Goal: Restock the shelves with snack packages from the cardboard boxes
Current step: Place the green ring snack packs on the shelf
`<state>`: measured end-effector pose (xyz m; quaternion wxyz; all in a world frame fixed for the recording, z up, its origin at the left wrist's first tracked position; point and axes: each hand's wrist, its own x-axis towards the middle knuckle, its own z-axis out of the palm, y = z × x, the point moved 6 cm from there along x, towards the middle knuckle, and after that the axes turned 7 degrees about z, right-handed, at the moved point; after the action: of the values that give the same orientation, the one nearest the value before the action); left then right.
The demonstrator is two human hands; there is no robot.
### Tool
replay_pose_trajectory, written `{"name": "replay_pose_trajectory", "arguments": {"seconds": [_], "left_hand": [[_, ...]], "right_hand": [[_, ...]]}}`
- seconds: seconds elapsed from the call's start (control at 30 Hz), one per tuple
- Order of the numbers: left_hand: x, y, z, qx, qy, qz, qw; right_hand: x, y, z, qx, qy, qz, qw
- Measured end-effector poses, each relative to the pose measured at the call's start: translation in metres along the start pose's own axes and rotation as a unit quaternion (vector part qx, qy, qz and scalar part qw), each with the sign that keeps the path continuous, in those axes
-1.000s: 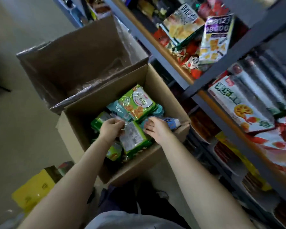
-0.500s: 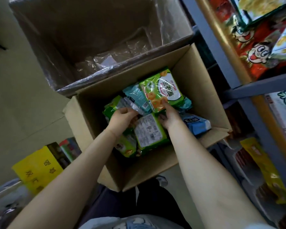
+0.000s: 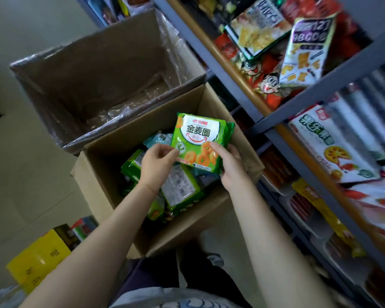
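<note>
A green snack packet (image 3: 200,138) with orange rings printed on it is lifted above the open cardboard box (image 3: 211,103). My left hand (image 3: 157,163) pinches its lower left edge. My right hand (image 3: 230,165) grips its lower right corner. Inside the box lie several more green packets (image 3: 180,187) and a teal one (image 3: 158,138), partly hidden under my hands. The grey metal shelves (image 3: 316,90) stand to the right, stocked with snack bags.
A larger cardboard box (image 3: 80,70) lined with clear plastic stands behind the first one. A yellow carton (image 3: 38,258) sits on the floor at lower left. My legs are below the box.
Both hands were down among the packets in the box. They have since taken one green packet and raised it above the others; the camera view has tilted back up toward the shelves.
</note>
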<state>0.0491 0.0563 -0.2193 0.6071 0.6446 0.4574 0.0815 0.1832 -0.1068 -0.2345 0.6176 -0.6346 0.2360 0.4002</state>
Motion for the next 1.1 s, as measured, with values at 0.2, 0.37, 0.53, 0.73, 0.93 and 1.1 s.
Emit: {"name": "replay_pose_trajectory", "arguments": {"seconds": [0.2,0.37,0.53,0.73,0.93,1.1], "left_hand": [[-0.073,0.104,0.064,-0.111,-0.162,0.047,0.979],[-0.177,0.185,0.128,-0.146,-0.251,0.164,0.943],[-0.271,0.239,0.185,-0.159,-0.283,0.238,0.915],[-0.332,0.277,0.242,-0.144,-0.332,0.281,0.889],[-0.349,0.317,0.284,-0.119,-0.305,0.354,0.876],[-0.329,0.372,0.333,-0.026,-0.276,0.462,0.842]], "right_hand": [[-0.114,-0.075,-0.088,0.066,-0.055,-0.098,0.991],[-0.213,-0.120,-0.184,0.129,-0.036,-0.195,0.972],[-0.299,-0.145,-0.277,0.117,0.006,-0.281,0.953],[-0.359,-0.162,-0.360,0.090,0.091,-0.390,0.912],[-0.373,-0.189,-0.405,0.002,0.257,-0.479,0.839],[-0.389,-0.239,-0.430,-0.084,0.437,-0.498,0.745]]}}
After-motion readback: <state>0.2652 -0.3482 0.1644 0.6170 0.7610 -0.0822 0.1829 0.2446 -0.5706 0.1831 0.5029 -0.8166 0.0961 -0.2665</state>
